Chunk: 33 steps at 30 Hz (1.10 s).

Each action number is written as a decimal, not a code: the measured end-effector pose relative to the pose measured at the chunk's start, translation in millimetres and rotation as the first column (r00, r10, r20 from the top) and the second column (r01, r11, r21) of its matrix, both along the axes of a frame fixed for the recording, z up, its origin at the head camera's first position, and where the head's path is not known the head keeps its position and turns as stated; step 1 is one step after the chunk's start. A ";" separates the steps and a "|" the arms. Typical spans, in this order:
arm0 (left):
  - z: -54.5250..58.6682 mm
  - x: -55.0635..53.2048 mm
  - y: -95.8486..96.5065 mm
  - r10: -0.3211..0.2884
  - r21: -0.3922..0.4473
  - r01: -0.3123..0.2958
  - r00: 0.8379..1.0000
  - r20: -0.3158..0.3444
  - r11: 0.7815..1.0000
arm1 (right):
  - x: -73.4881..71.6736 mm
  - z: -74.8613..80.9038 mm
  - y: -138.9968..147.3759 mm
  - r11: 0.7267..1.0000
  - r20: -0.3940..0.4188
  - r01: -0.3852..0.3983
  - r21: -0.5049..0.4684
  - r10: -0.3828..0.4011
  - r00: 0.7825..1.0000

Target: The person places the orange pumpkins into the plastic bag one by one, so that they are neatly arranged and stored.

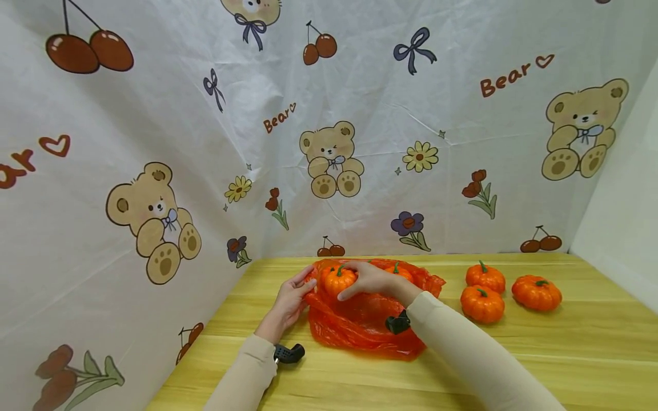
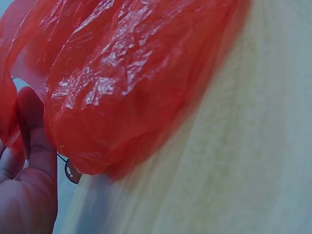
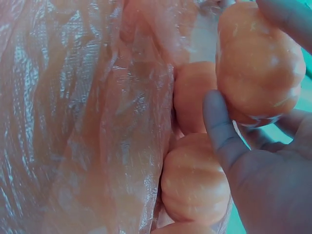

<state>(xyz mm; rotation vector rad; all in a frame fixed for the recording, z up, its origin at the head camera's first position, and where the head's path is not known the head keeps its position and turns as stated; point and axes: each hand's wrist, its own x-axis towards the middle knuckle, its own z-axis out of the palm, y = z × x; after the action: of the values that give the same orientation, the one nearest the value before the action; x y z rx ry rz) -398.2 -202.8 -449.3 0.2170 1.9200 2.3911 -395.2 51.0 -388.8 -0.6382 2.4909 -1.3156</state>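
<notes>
My right hand (image 1: 371, 279) grips a small orange toy pumpkin (image 1: 340, 281) with a green stem, thumb on its near side and fingers on the far side. The pumpkin is over the mouth of a crinkled red plastic bag (image 1: 354, 334) on the table. In the right wrist view more pumpkins (image 3: 195, 180) lie inside the bag, below the held one; another pumpkin (image 1: 398, 272) shows behind my right wrist in the head view. My left hand (image 1: 290, 299) holds the bag's left edge, with thin red film between thumb and fingers (image 2: 43, 151).
Three more pumpkins stand on the wooden table (image 1: 581, 348) to the right: a rear one (image 1: 485, 278), a front one (image 1: 482, 305) and a wider one (image 1: 537, 293). A white sheet printed with bears (image 1: 331, 160) hangs behind and to the left.
</notes>
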 end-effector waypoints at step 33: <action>3.8 1.2 0.5 -0.007 0.006 0.007 1.000 -0.002 1.000 | 15.1 -18.6 -21.4 0.978 -0.191 0.027 0.207 0.013 0.981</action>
<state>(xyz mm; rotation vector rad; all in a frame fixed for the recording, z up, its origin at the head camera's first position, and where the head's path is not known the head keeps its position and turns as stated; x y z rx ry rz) -396.9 -202.3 -445.5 0.2262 1.9094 2.3938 -380.1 29.7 -407.4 -0.7375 2.7391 -1.0177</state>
